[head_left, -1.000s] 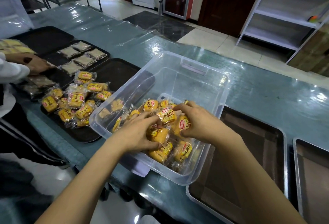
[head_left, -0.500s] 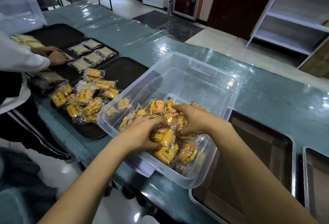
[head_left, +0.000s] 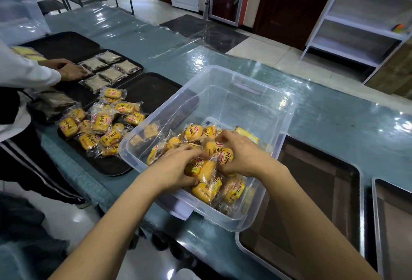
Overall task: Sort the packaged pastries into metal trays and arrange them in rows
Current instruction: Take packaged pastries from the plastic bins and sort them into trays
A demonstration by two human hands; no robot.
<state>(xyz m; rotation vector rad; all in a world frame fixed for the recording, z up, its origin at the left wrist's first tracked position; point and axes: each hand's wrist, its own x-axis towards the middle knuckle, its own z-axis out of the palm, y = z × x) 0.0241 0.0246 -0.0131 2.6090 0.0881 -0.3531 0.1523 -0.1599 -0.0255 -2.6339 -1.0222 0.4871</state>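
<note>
Pastries (head_left: 201, 169) under both hands' curled fingers (head_left: 189, 181)

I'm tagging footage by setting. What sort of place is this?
Probably a food packing or sorting room: a long film-covered table, metal trays along it, a clear bin of wrapped pastries, and bare shelving.

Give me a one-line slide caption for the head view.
Both hands gather yellow pastry packs inside clear bin.

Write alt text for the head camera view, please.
Both hands, left hand and right hand, gather yellow packaged pastries inside a clear plastic bin on a long table. More pastries lie on a dark tray at left; empty metal trays wait at right.
</note>
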